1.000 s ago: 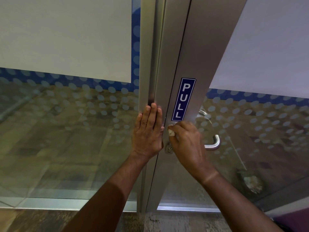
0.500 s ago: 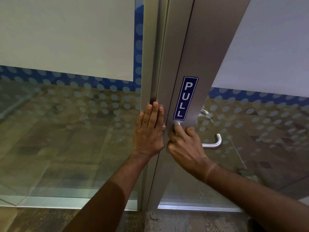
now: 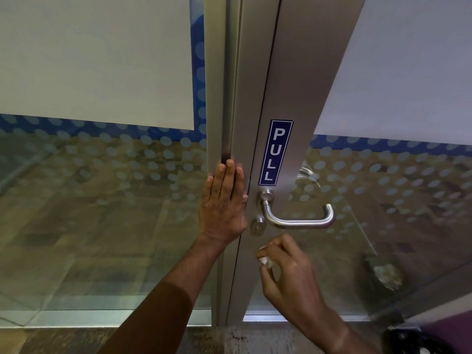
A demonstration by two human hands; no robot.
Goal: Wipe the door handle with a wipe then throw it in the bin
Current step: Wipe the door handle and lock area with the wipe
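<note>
Wipe (image 3: 264, 260) now pinched in right hand (image 3: 293, 279), dropped below bared handle (image 3: 298, 218); left hand (image 3: 223, 203) flat-fingered on frame (image 3: 217, 98); bin next, probably.

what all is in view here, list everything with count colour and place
door handle: one, brushed silver lever, on the door frame below the sign
keyhole cylinder: one, silver, left of the lever's bend
PULL sign: one, blue with white letters, upright on the frame
door frame: one, grey metal, centre
glass panels: two, frosted white above, blue band with pale dots below, either side of the frame
wipe: one, white, crumpled, in the right hand's fingers, below the handle and apart from it
left hand: one, flat against the frame's edge
right hand: one, below the handle, pinching the wipe
</note>
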